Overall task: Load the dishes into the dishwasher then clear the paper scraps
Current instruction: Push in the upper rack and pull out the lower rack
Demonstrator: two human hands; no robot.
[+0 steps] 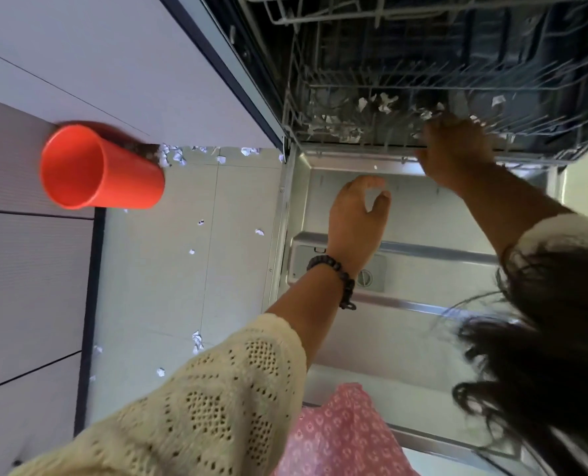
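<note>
Dishwasher [423,46] fills the upper right of the frame, its door [405,331] folded down flat toward the viewer and its lower rack [371,108] of grey wire showing just above the door's hinge. Paper scraps [375,104] lie caught among the rack's wires, and more white scraps [179,156] are scattered over the pale tiled floor [182,269] left of the door, thickest along the foot of the cabinet [114,63] in the upper left. An orange cup [96,168] lies on its side at left centre, its mouth turned toward the viewer, touching the cabinet's lower edge. The right hand [454,152] reaches from the right to the rack's front edge, fingers curled over the wire rim. The left hand [357,214] hangs above the door near the middle of the frame, fingers loosely bent and thumb apart, with nothing in it; a dark beaded bracelet [337,280] circles its wrist. A cream knit sleeve [199,400] crosses the lower left, pink patterned cloth [340,438] shows at the bottom, and dark hair [543,338] hangs at lower right.
</note>
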